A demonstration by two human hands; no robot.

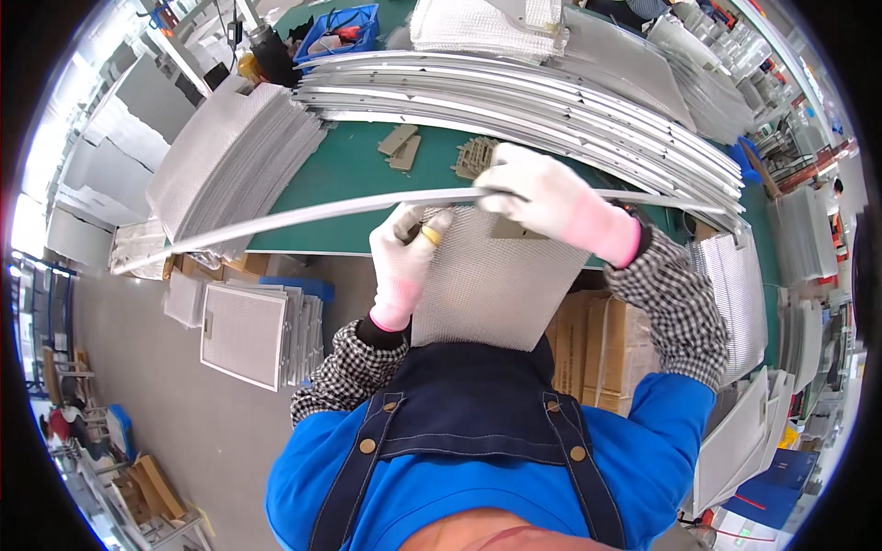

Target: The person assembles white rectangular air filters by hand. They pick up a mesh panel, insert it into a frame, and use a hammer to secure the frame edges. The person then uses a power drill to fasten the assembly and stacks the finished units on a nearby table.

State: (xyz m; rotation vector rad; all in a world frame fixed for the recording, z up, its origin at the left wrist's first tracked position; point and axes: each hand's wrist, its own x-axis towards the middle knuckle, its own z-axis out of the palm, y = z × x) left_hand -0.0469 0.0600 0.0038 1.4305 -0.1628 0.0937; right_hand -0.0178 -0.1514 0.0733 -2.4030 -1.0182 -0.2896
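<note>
Long metal strip (367,202) crosses above near edge of green table (344,174), likely light, springy, best held mid-length. Right hand (544,195) pinches it; left hand (402,266) curls fingers by corner of mesh panel (496,285), grip unclear

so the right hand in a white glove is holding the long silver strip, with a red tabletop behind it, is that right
Not quite: the tabletop is green, not red, as the head view shows. The right hand in a white glove is holding the long silver strip.
</note>
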